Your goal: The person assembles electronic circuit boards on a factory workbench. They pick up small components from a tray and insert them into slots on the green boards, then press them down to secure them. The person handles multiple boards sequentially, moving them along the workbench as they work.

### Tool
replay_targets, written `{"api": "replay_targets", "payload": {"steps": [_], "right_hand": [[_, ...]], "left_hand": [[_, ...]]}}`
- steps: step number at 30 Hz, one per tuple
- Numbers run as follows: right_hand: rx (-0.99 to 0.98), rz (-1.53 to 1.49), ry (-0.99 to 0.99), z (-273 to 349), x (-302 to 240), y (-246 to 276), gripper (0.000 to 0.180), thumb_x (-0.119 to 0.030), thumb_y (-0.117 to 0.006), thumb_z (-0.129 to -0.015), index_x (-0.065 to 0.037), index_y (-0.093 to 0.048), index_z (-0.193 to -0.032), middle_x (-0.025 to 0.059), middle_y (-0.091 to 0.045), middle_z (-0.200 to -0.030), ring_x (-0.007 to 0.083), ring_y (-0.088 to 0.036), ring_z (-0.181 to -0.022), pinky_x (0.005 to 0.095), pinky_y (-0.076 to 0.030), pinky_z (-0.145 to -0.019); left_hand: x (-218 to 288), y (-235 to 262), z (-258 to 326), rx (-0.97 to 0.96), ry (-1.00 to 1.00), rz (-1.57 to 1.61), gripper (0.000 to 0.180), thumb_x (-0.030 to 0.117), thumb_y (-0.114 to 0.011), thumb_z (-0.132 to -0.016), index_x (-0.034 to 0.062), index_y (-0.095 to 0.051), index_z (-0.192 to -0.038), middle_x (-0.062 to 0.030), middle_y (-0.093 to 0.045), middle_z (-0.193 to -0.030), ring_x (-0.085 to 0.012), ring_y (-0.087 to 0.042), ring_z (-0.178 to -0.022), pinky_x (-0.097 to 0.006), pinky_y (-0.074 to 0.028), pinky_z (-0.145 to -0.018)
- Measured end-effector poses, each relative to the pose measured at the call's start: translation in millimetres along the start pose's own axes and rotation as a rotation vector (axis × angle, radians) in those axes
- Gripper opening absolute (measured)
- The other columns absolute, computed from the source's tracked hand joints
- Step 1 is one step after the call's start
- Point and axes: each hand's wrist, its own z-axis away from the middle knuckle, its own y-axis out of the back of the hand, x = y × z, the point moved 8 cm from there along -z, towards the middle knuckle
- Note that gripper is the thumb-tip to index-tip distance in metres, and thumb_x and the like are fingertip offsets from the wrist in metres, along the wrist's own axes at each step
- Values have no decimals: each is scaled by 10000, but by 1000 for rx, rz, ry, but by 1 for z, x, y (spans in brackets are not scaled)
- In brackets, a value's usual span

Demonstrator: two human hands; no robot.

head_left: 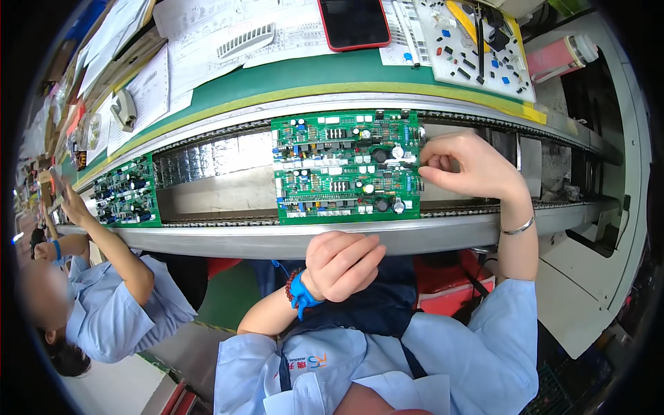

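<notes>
A green circuit board [280, 216], crowded with white connectors, capacitors and other parts, lies across the two conveyor rails in front of me. My right hand [470, 166] is at the board's right edge, thumb and forefinger curled together with their tips against it. Whether a small part sits between those tips is hidden. Below the board, at the near rail [443, 234], my left hand [344, 265] is closed, its fingers bent inward. What it holds, if anything, cannot be seen.
Another populated board [128, 194] lies farther left on the conveyor, near a co-worker's hand [75, 205]. Beyond the far rail are papers [200, 55], a grey comb-like strip [245, 40], a red-edged phone [355, 24], a white board of loose components [449, 59] and a pink bottle [553, 59].
</notes>
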Motion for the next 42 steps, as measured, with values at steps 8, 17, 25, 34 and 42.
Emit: {"api": "replay_targets", "payload": {"steps": [8,17,25,34,42], "right_hand": [[-12,-39,13,-1,1,-5,325,-304,-734,-748,-3,-632,-813,73,-589,-651,173,-558,-575,298,-450,-528],[2,-39,44,-3,-2,-5,315,-291,-744,-738,-6,-622,-794,69,-575,-642,170,-542,-569,298,-438,-519],[39,-35,29,0,-3,3,240,-219,-727,-752,0,-638,-794,50,-556,-620,130,-488,-534,274,-394,-492],[-246,-195,63,14,-47,-16,717,-164,-606,-786,-48,-333,-1440,19,-388,-471,121,-335,-400,294,-295,-432],[-346,-41,36,15,-40,-32,834,-234,-600,-845,-58,-113,-1499,94,-498,-495,239,-470,-393,350,-342,-438]], "left_hand": [[0,-1,1,11,9,2,249,30,-661,-666,44,-678,-914,-70,-667,-954,-189,-598,-839,-298,-493,-704],[0,-2,4,-4,27,16,317,13,-649,-670,57,-646,-983,-72,-661,-978,-208,-609,-818,-326,-477,-716],[-1,-1,4,-9,27,18,316,11,-648,-664,52,-648,-978,-70,-661,-980,-207,-607,-818,-325,-479,-716],[-1,3,-1,38,11,-1,222,36,-654,-674,43,-677,-895,-66,-672,-913,-182,-613,-792,-293,-496,-687],[-1,4,-4,17,9,-6,208,43,-655,-685,46,-674,-892,-63,-677,-904,-176,-618,-776,-287,-493,-682]]}}
